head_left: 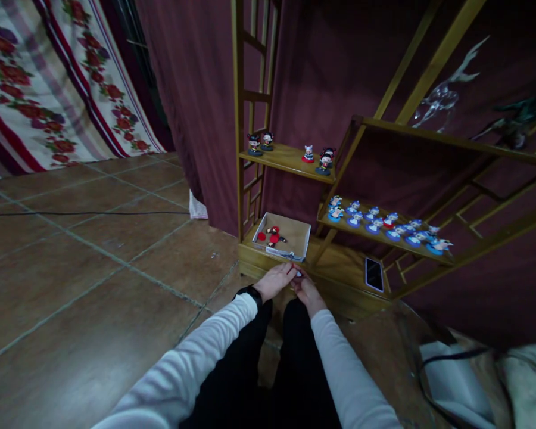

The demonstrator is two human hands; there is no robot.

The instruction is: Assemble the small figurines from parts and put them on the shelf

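My left hand (pixel 275 280) and my right hand (pixel 309 293) meet in front of the shelf's lower edge. Between their closed fingertips is a small figurine (pixel 299 273), mostly hidden; a whitish part and some red show. Just beyond my fingers stands an open white box (pixel 298 235) on the bottom shelf. Inside it lie a few red and black figurines (pixel 274 236) and a round red piece (pixel 261 236). A small whitish-blue item, too small to make out, is at the box's near edge.
The wooden display shelf (pixel 357 253) holds several blue-and-white figurines (pixel 375 225) on a middle board and dark-haired figurines (pixel 254 145) higher up. A phone (pixel 374 274) lies at the bottom right. A clear glass ornament (pixel 440 98) stands top right. A cable (pixel 84 213) crosses the tiled floor.
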